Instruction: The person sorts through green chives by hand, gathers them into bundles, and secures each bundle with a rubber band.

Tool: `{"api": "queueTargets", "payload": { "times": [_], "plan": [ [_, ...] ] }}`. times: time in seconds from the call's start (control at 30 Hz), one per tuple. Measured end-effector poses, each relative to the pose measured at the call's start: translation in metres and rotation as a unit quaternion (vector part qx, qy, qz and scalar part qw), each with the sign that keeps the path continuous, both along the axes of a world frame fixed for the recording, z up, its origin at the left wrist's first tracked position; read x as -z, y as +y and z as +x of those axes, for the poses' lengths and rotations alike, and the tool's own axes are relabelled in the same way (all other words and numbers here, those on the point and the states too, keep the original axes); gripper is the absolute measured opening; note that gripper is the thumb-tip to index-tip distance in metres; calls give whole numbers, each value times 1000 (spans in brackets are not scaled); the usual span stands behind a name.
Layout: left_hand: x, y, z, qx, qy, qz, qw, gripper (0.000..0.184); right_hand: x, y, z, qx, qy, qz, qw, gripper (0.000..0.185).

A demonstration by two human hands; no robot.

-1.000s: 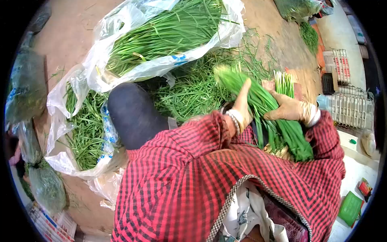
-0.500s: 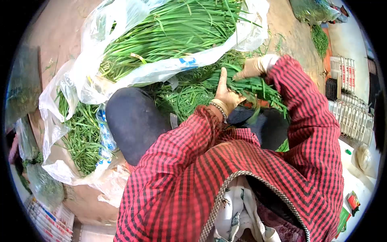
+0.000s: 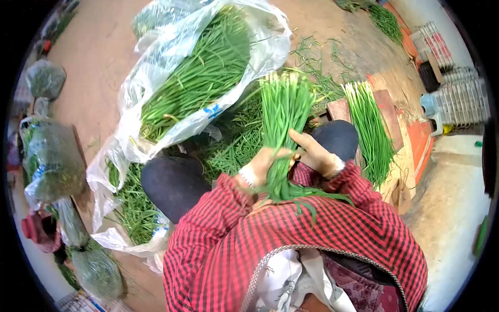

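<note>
A thick bunch of garlic chives [image 3: 286,106] stands between my knees, pale cut ends pointing away from me and leaf tips drooping over my lap. My left hand [image 3: 266,165] is closed around its lower, leafy part. Against the bunch's other side, my right hand [image 3: 318,155] grips with the thumb across the leaves; some of its fingers are hidden. Beyond my right knee, another neat bunch of chives [image 3: 370,132] lies on wooden boards [image 3: 389,112]. A large white plastic bag [image 3: 267,44], opened wide, holds a heap of loose chives [image 3: 205,78] ahead to the left.
Loose leaf scraps [image 3: 236,138] cover the floor between my legs and the bag. More scraps [image 3: 138,205] lie in plastic by my left knee. Filled clear bags [image 3: 54,158] line the left side. At the right stand white wire racks [image 3: 460,104].
The chives in my hands have gone from lying across my right knee to a gathered bunch in front of me. My hands have come lower and closer together. The bunch on the boards now shows.
</note>
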State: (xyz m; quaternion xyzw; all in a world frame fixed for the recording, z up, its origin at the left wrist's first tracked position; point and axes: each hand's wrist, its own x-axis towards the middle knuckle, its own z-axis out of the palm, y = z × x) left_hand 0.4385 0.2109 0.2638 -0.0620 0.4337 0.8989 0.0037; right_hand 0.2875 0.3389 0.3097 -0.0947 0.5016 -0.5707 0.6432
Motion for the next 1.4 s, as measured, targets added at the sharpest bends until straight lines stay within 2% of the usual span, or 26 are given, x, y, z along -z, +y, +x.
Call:
{"api": "queueTargets", "payload": {
  "times": [0.03,0.1,0.17,0.2,0.23,0.27,0.3,0.33,0.37,0.4,0.43,0.5,0.63,0.67,0.7,0.77,0.83,0.87,0.97,1.0,1.03,1.07,1.1,1.2,1.3,1.4],
  "plan": [
    [-23,-6,7,52,-151,182,970,31,-31,-23,21,72,-20,-15,997,48],
    [-42,-10,29,-6,-73,123,990,35,-30,-43,12,204,-6,-100,974,53],
    [-60,-27,46,16,-95,-23,995,42,-43,-57,-15,253,-35,-143,956,49],
    [-72,-35,55,23,-86,-74,993,43,-31,-62,-31,280,316,-166,891,43],
    [-82,-44,65,29,-76,-123,989,44,-35,-72,-39,276,627,-163,710,37],
    [-82,-51,78,6,-96,-151,984,45,-40,-84,-52,306,382,-185,852,35],
    [-101,-56,86,-10,-105,-185,977,47,-60,-97,-53,306,105,-193,926,32],
    [-115,-60,96,-27,-110,-207,972,48,-58,-100,-56,256,182,-197,929,30],
    [-125,-63,106,-45,-114,-228,966,48,-55,-105,-62,255,178,-202,929,30],
    [-131,-64,116,-74,-143,-220,962,47,-50,-111,-69,203,418,-126,877,30],
    [-147,-62,122,-80,-170,-205,961,47,-43,-115,-76,138,629,-42,764,31],
    [-149,-61,142,-72,-195,-168,964,47,-18,-125,-105,67,637,42,767,42],
    [-157,-44,170,-141,-188,-118,965,48,-68,-90,-116,133,482,102,860,46],
    [-154,-45,180,-147,-204,-101,963,48,-79,-86,-125,-15,616,233,753,50],
    [-150,-46,187,-154,-217,-82,960,49,-64,-77,-130,-18,615,230,754,50],
    [-143,-44,191,-168,-205,-74,961,48,-24,-59,-129,-246,705,120,654,64],
    [-134,-42,194,-203,-204,-54,956,50,-82,-64,-69,-191,512,85,833,77],
    [-130,-43,191,-208,-210,-53,954,48,-100,-69,-47,-144,449,27,882,54],
    [-132,-39,178,-179,-200,-112,957,51,-129,-92,-4,-167,431,-30,886,42],
    [-133,-39,176,-181,-202,-115,956,51,-124,-99,0,-133,481,-38,866,36],
    [-134,-37,175,-179,-191,-113,959,53,-111,-107,2,-99,530,-47,841,30],
    [-134,-36,176,-180,-178,-109,961,54,-68,-119,-16,-54,558,-148,815,31],
    [-134,-35,178,-183,-166,-104,963,56,-93,-114,-9,-75,509,-80,853,28],
    [-142,-36,185,-193,-202,-82,957,56,-60,-110,-31,-103,693,-62,711,29],
    [-138,-36,188,-174,-211,-93,957,54,-50,-107,-39,-90,727,-10,681,31],
    [-138,-32,186,-180,-220,-121,951,55,-28,-104,-78,-30,702,83,707,28]
  ]
}}
